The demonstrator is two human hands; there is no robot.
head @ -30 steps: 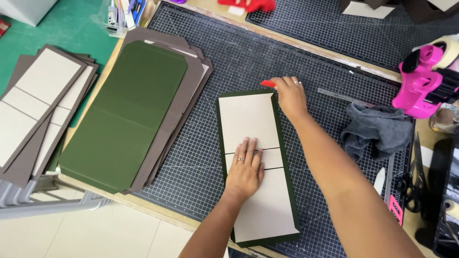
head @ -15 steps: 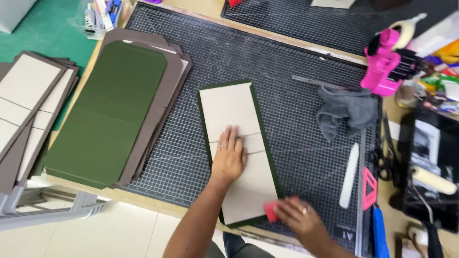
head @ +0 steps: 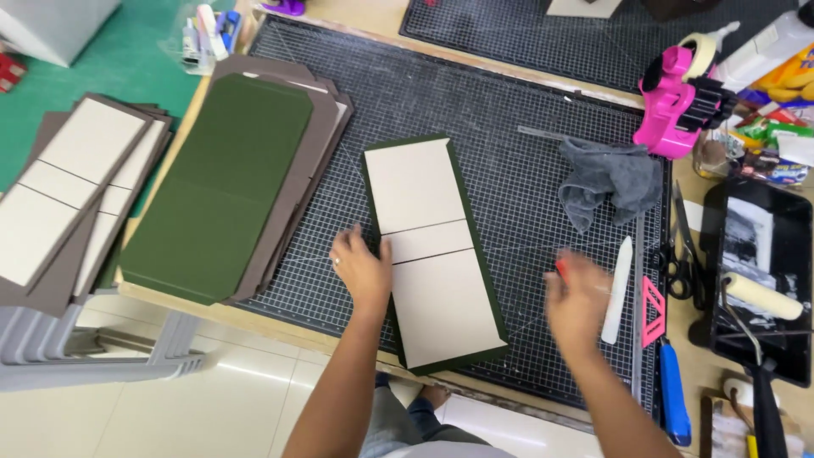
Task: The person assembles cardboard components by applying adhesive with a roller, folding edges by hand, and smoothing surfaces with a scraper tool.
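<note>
One blurred right hand [head: 578, 298], perhaps gripping.

Craft workshop: cutting mat [head: 509, 110], scissors [head: 678, 254], glue roller [head: 759, 297], stacked boards [head: 68, 195]

Wooden table [head: 220, 318], black cutting mat [head: 475, 110]

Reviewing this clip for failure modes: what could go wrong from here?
1. The left hand touches only the left edge of the green cover with cream boards; it could slide on the cutting mat, and the boards may shift if their glue is wet.
2. The right hand is blurred, holding something small and red close to the white folding tool; it could knock that.
3. The cover's near corner lies close to the mat's front edge, so it might catch.
</note>
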